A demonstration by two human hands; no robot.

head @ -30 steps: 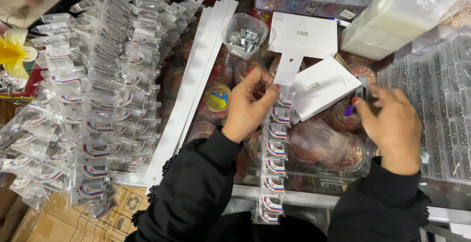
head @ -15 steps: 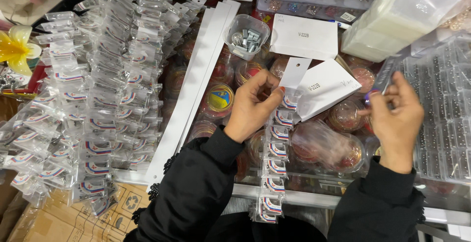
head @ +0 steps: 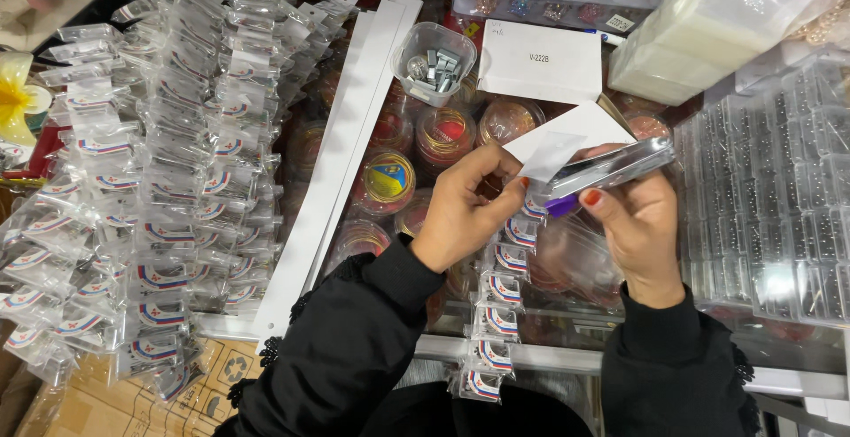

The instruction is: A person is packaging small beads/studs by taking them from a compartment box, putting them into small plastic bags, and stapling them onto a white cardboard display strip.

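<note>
Stapler (head: 611, 170), a silver metal one with a purple end, is held level above the cluttered work surface in the right hand (head: 639, 224), whose fingers are clenched around its lower part, the thumb with a red-painted nail lying against the purple tip. Left hand (head: 465, 211) pinches the top of a hanging strip of small packets (head: 496, 304) together with a white card (head: 558, 145), thumb and fingertips closed on the card's lower edge just beside the stapler's mouth; whether the stapler's mouth already bites the card cannot be told. The strip of small packets, each clear with a red, white and blue label, runs from the left hand down toward the person's black sleeves (head: 354, 348). Behind the hands stands a small clear tub of metal clips (head: 434, 65), next to a flat white box (head: 540, 61). Long white card strips (head: 341, 162) lie diagonally to the left of the hands, and beyond them many finished rows of packets (head: 150, 171) are fanned out. Round clear containers of coloured goods (head: 390, 180) lie beneath the hands. Clear compartment boxes (head: 770, 207) sit at the right, well apart from the left hand. A yellow artificial flower (head: 16, 96) shows at the far left edge.
</note>
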